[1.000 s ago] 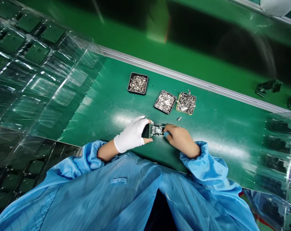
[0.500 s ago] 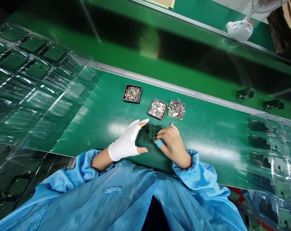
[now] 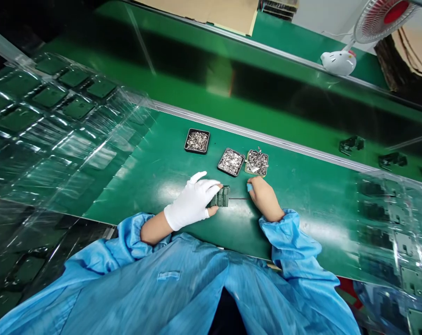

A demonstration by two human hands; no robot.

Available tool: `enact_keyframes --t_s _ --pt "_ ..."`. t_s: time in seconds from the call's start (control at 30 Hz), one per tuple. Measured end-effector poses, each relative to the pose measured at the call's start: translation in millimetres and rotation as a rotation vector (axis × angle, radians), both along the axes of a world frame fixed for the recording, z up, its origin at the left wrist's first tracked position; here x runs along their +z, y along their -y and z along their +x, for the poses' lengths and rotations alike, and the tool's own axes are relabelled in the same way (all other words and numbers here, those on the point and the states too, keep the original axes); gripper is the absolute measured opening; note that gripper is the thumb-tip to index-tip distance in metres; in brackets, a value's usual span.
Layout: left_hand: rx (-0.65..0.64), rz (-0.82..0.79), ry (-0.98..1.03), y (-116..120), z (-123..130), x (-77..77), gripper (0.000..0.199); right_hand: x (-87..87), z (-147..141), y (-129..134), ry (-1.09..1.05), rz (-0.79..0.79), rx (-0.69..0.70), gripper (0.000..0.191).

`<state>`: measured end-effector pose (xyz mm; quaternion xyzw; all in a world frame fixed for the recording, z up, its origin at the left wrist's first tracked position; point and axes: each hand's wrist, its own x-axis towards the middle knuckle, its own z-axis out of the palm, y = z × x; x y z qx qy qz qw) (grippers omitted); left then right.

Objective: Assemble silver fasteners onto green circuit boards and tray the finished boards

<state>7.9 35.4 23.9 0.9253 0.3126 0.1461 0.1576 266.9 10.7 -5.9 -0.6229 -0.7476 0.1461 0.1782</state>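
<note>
My left hand (image 3: 192, 201), in a white glove with bare thumb and fingertips showing, grips a small dark green plastic part (image 3: 223, 196) by its left side, just above or on the green table. My right hand (image 3: 264, 195), bare with blue tape on one digit, is at the near edge of the right-hand tray (image 3: 266, 173) of small metal pieces. Its fingers are curled together, and whatever is between them is hidden. A thin dark line (image 3: 239, 198) runs from the part towards this hand; I cannot tell what it is. Beside that tray sits a black tray (image 3: 234, 174) of shiny metal bits.
Another black tray (image 3: 197, 151) of metal pieces stands further left. Clear plastic blister trays (image 3: 78, 107) with green parts cover the left side; more trays (image 3: 389, 223) lie at right. Beyond the metal rail (image 3: 211, 122) are dark green parts (image 3: 351, 145) and a fan (image 3: 340, 63).
My left hand has closed on the green part. The right hand has let go of it and moved right, up to the right-hand tray. The view has shifted slightly.
</note>
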Motion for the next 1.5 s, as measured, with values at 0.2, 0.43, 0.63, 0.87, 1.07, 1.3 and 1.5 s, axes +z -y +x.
enact_keyframes --t_s 0.2,0.43,0.63,0.87,1.07,1.3,1.5 --pt "0.017 0.05 0.129 1 8 8.7 0.047 32.2 -45 17 -0.782 -0.048 0.001 0.009" --pt "0.07 0.208 0.131 3 10 15.0 0.028 41.1 -73 24 -0.735 0.044 0.108 0.006" --pt "0.194 0.031 0.234 1 8 4.1 0.019 32.3 -67 19 -0.496 0.126 0.122 0.011" --pt "0.218 -0.487 0.421 -9 12 -22.3 0.026 14.4 -69 10 -0.348 0.117 0.052 0.01" --pt "0.234 -0.547 0.42 -8 13 -24.1 0.027 11.6 -70 11 -0.39 0.133 0.037 0.008" --pt "0.245 -0.598 0.447 -8 16 -22.7 0.022 9.1 -72 12 -0.406 0.133 0.017 0.006" --pt "0.409 -0.662 0.557 -5 32 -25.9 0.017 1.0 -74 11 -0.877 -0.087 -0.093 0.009"
